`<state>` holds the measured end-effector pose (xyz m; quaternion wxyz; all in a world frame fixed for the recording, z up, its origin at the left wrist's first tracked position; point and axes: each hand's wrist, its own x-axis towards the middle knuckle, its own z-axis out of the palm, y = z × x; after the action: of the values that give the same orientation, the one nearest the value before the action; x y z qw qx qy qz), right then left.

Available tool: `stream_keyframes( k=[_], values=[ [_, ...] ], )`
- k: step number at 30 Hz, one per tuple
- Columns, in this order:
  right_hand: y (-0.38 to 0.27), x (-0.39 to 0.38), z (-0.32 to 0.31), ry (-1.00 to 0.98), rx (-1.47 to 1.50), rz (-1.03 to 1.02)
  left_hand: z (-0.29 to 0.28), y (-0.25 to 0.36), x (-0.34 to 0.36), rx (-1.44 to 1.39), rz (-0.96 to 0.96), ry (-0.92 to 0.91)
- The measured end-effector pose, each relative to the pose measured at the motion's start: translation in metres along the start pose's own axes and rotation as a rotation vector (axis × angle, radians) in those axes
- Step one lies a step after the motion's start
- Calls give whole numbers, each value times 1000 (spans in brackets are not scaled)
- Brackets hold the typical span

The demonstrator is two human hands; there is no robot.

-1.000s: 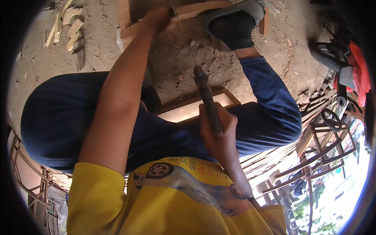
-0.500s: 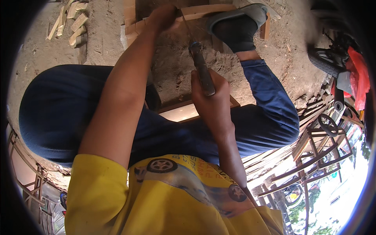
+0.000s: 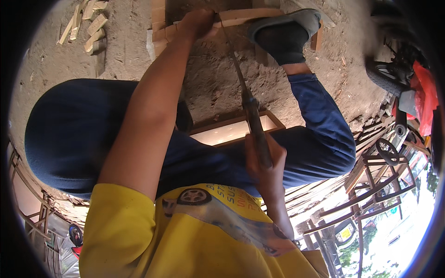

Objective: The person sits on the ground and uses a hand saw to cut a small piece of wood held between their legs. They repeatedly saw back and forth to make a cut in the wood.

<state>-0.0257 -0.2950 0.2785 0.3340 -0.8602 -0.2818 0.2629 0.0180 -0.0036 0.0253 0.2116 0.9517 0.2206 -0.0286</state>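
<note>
Down on the dirt floor (image 3: 208, 69), a seated person's got a handsaw (image 3: 253, 116) going across a pale wooden strip (image 3: 252, 15). Right hand (image 3: 266, 160) is wrapped snugly around the dark handle, and the thin blade runs up and away to the strip, right beside the left hand (image 3: 200, 23). That one's closed over the strip, though most of its fingers are hidden. One shoe (image 3: 285, 34) overlaps the strip farther right; can't tell if it's pressing. A shallow wooden frame (image 3: 274, 119) sits near the saw handle, and some offcuts (image 3: 96, 27) lie well off to the left.
</note>
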Motion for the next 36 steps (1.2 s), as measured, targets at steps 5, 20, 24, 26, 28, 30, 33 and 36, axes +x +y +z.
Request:
stream_keyframes(
  k=[5,20,24,26,28,30,33,36],
  values=[
    [-3,23,8,-4,68,53,4,-8,-3,-88,-56,16],
    [-4,80,34,-25,139,100,26,-15,8,-44,24,99],
    [12,-3,-1,17,49,41,1,2,-1,0,-60,-11],
    [-7,-12,-14,-42,108,176,-1,0,0,62,-122,-137],
    [2,29,11,-45,116,74,8,-1,1,-17,-102,-82],
    [9,75,32,-18,115,83,13,1,13,-45,-47,-25],
    [6,95,29,-17,134,93,20,-9,6,-53,-23,16],
    [20,104,9,-20,236,90,14,-11,12,-80,-49,97]
  ],
)
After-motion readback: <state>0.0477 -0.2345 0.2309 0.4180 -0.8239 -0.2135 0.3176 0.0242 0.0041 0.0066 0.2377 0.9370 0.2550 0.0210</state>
